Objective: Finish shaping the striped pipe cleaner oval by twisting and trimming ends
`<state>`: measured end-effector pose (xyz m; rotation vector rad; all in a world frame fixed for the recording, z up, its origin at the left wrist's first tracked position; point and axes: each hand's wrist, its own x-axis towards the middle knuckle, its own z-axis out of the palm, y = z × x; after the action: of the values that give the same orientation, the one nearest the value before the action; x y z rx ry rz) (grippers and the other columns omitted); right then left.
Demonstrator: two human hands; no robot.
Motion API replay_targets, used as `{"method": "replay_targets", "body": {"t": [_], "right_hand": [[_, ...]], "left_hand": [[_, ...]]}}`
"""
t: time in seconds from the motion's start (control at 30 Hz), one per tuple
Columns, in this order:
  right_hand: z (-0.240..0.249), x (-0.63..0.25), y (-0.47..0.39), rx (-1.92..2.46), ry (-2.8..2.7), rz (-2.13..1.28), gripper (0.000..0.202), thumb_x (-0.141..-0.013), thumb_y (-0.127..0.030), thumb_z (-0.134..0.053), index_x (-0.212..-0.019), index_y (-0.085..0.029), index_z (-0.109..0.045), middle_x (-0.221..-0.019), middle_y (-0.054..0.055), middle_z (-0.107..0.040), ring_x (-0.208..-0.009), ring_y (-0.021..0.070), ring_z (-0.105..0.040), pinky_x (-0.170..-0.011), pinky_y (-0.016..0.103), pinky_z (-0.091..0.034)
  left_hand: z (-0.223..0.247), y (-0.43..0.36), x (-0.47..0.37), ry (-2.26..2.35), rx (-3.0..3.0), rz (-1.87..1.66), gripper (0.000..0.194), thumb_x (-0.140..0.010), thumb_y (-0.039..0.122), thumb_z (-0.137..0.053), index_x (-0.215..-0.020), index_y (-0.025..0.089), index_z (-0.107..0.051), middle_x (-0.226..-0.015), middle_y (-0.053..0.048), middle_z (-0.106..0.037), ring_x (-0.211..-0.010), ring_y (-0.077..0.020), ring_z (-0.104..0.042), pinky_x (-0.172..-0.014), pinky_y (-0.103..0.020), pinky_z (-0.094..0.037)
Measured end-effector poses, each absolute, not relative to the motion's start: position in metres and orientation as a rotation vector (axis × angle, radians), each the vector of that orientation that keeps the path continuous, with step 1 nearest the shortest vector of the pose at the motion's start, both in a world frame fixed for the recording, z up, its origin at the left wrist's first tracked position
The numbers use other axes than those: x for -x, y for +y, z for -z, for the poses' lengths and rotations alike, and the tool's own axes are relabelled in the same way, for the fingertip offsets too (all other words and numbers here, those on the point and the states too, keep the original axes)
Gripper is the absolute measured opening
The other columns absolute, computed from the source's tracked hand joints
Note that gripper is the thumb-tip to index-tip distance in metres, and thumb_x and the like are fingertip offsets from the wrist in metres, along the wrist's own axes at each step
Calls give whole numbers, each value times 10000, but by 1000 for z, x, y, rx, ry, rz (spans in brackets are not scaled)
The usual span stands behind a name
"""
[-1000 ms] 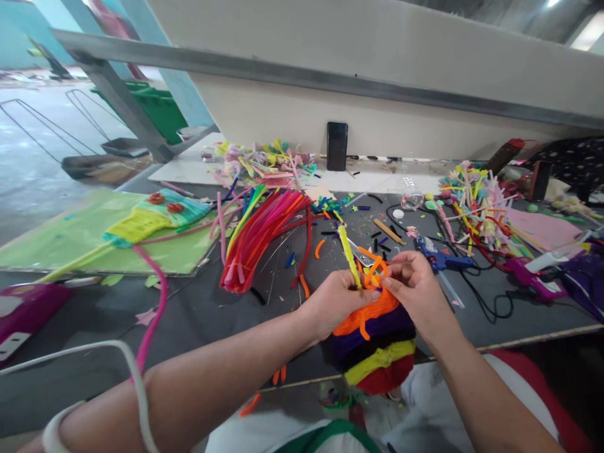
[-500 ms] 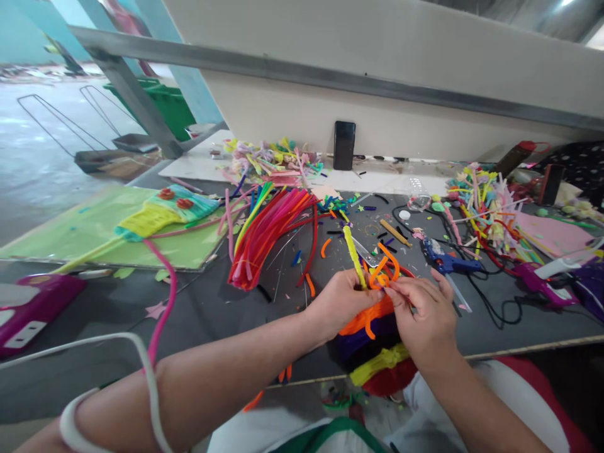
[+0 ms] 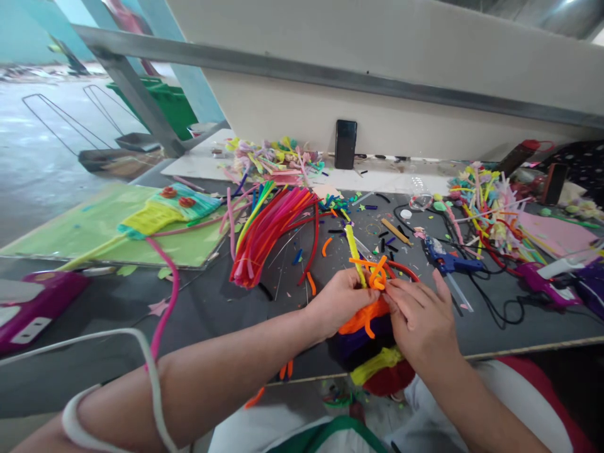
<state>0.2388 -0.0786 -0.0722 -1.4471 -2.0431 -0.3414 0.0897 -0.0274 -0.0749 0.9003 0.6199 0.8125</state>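
Note:
Near the table's front edge, my left hand is closed on a piece made of pipe cleaners, with a yellow stem standing up behind the fingers. The piece has an orange section, a dark purple one, a yellow band and a red end hanging past the edge. Orange pipe cleaners curl in a knot above the fingertips. My right hand pinches at the base of this knot from the right, its fingertips close to the left ones.
A red and pink pipe cleaner bundle lies left of centre. Farther left is a green mat with a yellow and teal piece. A blue glue gun lies on the right, near cables and a pastel pile. A phone stands behind.
The orange curls have shifted, with one end now pointing left across the yellow stem. My right hand's fingers lie closer together and flatter beside the knot.

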Motion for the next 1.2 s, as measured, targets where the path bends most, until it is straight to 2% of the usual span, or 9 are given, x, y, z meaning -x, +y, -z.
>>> {"method": "replay_targets", "body": {"t": [0.17,0.43,0.63,0.97,1.1,1.2], "right_hand": [[69,-241,-77,1510,-2116,260,170,-824,-137,-510,-886,-234,-636,-948,22,-707,-850,215,-636,-1062,538,-177],[79,-249,-67,1425,-1956,-130,94,-848,-222,-535,-856,-249,-626,-909,24,-704,-872,199,-647,-997,501,-315],[82,-248,-66,1397,-1902,-121,89,-828,-214,-556,-821,-250,-637,-861,27,-709,-828,192,-654,-985,473,-364],[84,-252,-63,1394,-1989,-139,175,-826,-141,-512,-833,-254,-646,-909,23,-701,-883,184,-642,-987,426,-374],[77,-254,-60,1360,-1966,-290,145,-816,-177,-548,-860,-265,-654,-895,15,-700,-854,187,-638,-848,348,-460],[69,-254,-60,1357,-1966,-385,111,-810,-210,-566,-837,-260,-662,-843,14,-701,-786,187,-633,-735,310,-476]], "left_hand": [[73,-29,-91,651,-912,-825,159,-610,179,-708,-753,134,-655,-771,-25,-652,-744,-126,-584,-778,-246,-444],[73,-30,-90,744,-953,-813,184,-606,204,-710,-761,130,-645,-719,-11,-632,-696,-128,-573,-718,-250,-446],[79,-25,-89,725,-1000,-804,221,-629,216,-710,-814,115,-644,-756,-30,-628,-735,-141,-578,-734,-261,-450],[74,-27,-90,686,-890,-813,177,-624,185,-716,-768,131,-629,-739,-12,-620,-705,-109,-579,-739,-236,-439],[73,-26,-89,690,-911,-795,184,-621,204,-725,-760,123,-636,-707,-5,-609,-673,-98,-560,-709,-224,-425],[74,-24,-88,691,-913,-821,208,-621,214,-732,-788,122,-649,-727,-10,-619,-690,-105,-565,-727,-237,-426]]}}
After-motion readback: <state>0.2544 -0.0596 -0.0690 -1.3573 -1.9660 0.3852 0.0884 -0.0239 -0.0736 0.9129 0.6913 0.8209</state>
